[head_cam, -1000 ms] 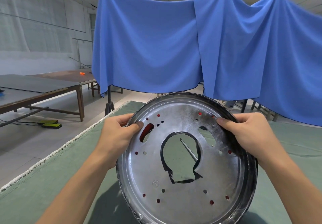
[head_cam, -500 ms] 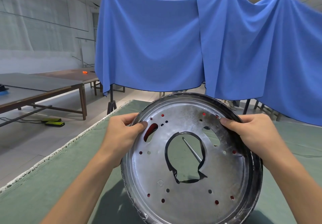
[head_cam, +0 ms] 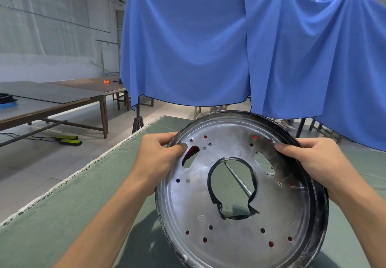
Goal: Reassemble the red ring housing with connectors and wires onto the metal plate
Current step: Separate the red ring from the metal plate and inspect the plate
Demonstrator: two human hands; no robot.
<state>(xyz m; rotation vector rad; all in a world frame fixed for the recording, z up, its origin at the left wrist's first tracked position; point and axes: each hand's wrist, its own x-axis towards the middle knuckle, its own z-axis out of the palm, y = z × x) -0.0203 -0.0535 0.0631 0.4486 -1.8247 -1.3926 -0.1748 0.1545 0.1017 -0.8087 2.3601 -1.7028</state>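
The round metal plate [head_cam: 240, 186] is held up on its edge over the green table [head_cam: 83, 215], tipped back a little, with its shiny face toward the camera. Red shows through many of the small holes and through the long slot near the top left, so the red ring housing [head_cam: 189, 153] seems to sit right behind the plate already. I can't see the connectors or the wires from this side (they would be on the back), so I can't tell if they are in place. A thin metal rod [head_cam: 238, 179] shows through the big middle hole. No screws can be seen in the holes, so my guess is that the two parts are lined up but not fixed yet. Fixing them together looks like the job that is left.

The left hand [head_cam: 156, 159] grips the plate's upper left rim, thumb pressed on the front near the red slot and fingers curled round behind. The right hand [head_cam: 311, 161] grips the upper right rim the same way, thumb on the front and fingers wrapped over the dark outer edge. Both arms reach forward and both wrists are bent a bit inward. A big blue cloth [head_cam: 229, 48] hangs behind.
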